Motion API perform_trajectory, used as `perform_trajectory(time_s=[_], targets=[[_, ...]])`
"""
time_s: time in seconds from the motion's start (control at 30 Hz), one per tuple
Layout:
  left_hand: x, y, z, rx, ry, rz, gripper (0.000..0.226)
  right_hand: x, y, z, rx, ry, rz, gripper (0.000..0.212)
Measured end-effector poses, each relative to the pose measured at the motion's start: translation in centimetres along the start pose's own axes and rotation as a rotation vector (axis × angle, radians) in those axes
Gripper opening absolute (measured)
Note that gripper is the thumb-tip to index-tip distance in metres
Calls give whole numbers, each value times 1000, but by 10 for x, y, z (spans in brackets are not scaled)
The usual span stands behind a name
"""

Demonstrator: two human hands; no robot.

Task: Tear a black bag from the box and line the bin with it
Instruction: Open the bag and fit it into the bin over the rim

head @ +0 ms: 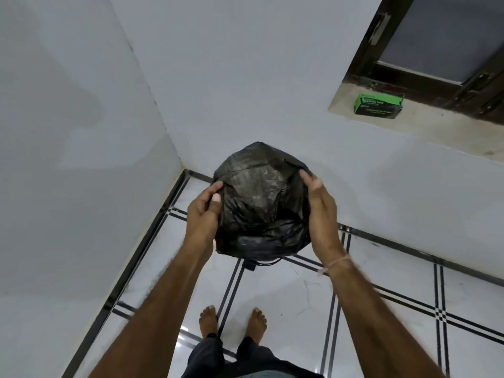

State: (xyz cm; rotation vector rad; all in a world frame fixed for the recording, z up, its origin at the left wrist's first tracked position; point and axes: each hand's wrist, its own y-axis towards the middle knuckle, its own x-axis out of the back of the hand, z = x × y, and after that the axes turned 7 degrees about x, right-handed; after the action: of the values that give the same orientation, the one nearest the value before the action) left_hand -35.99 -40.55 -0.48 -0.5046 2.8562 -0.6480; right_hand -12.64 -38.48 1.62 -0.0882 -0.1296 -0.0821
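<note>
The black bag (259,197) was draped over the bin, which was almost wholly covered; only a dark strip of its base (256,264) was visible below the bag's lower edge. The left hand (204,211) was pinched on the bag's left edge between thumb and fingers. The right hand (320,205) was pressed against the right edge, fingers curled onto the film. The bin was positioned on the floor (286,296) near the corner where two white walls (245,77) met, with open tiled floor toward the bare feet (231,320). The green box (377,106) was placed on the window ledge (422,124), well apart from the bin, upper right. The floor tiles were white, glossy, with dark double lines.
</note>
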Motion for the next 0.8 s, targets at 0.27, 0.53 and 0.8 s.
perform_trajectory(time_s=[0.27, 0.53, 0.8], targets=[[33, 10, 2, 59, 111, 7, 33, -18, 5, -27, -305, -118, 195, 61], [66, 22, -25, -7, 126, 52, 39, -46, -10, 2, -76, -572, 239, 54], [86, 32, -33, -36, 142, 168, 35, -58, -20, -11, -179, -407, 158, 55]])
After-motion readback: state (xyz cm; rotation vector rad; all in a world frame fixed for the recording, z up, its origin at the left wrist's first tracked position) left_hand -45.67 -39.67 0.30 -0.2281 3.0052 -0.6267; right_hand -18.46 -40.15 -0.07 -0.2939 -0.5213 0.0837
